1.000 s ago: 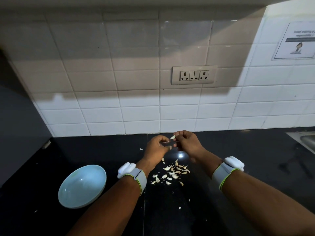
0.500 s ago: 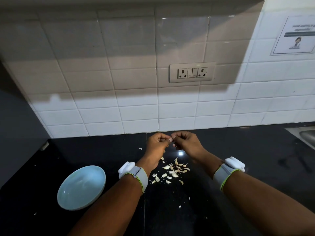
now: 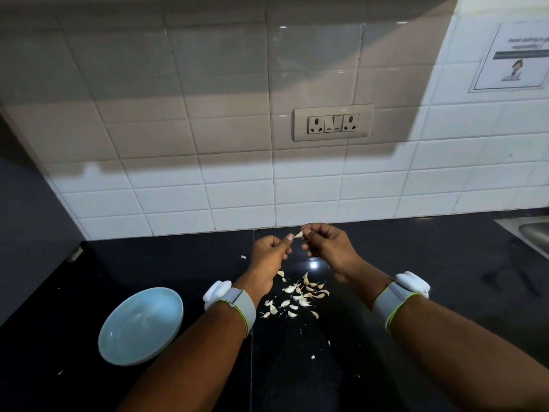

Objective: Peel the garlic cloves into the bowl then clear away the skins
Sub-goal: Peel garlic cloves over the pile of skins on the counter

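Fingers of both hands curl inward above the black counter [image 3: 416,292], meeting at a single garlic clove [image 3: 298,234]. Right hand [image 3: 328,248] pinches the clove between thumb and forefinger, the pale tip sticking out toward the other side. Left hand [image 3: 269,254] has its fingers folded into the palm, and its thumb tip touches the near end of the same clove (whether it truly pinches the clove or a strip of skin cannot be told at this size). Both hands hang in the air close to the foot of the white tiled wall [image 3: 237,197].

Below and between the wrists, a loose scatter of garlic cloves and skins [image 3: 300,295] lies on the counter; cloves and husks cannot be cleanly told apart in it. A few small white flecks [image 3: 312,357] lie further toward the viewer, and one more fleck [image 3: 243,257] sits to the left of the left hand.

Left of the left forearm sits a pale blue bowl [image 3: 141,325], upright on the counter and well apart from the pile. Its inside looks bare, showing only soft highlights.

Each wrist carries a grey band with a white unit, the left wristband [image 3: 230,301] and the right wristband [image 3: 401,297]. A socket plate [image 3: 333,122] is set into the wall above the hands, a printed notice [image 3: 514,56] hangs at the upper right, and the corner of a steel sink [image 3: 531,233] shows at the right edge.
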{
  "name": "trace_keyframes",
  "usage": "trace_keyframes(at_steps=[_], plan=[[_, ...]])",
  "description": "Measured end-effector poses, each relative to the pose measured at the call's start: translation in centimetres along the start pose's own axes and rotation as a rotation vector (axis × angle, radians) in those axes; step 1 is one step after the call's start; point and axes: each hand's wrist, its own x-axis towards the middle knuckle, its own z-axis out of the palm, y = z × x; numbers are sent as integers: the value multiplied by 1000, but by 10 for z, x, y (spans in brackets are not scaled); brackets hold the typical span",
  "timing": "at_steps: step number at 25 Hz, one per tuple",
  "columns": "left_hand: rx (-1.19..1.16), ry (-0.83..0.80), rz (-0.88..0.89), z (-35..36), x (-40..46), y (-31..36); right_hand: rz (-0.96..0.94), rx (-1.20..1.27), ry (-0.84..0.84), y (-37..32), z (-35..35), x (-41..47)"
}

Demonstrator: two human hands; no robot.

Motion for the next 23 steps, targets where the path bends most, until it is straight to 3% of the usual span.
trace_keyframes(at_steps=[8,11,14,23], plan=[[190,54,58,0,-5,0,-53,-179,6,1,-4,-2],[90,-51,8,1,-10,8,-93,-277,-11,1,-4,-2],[152,-195,-39,3,-13,11,-127,-346,-42,1,-4,-2],[96,-224,33,10,-13,6,-144,-325,-86,3,-4,-2]])
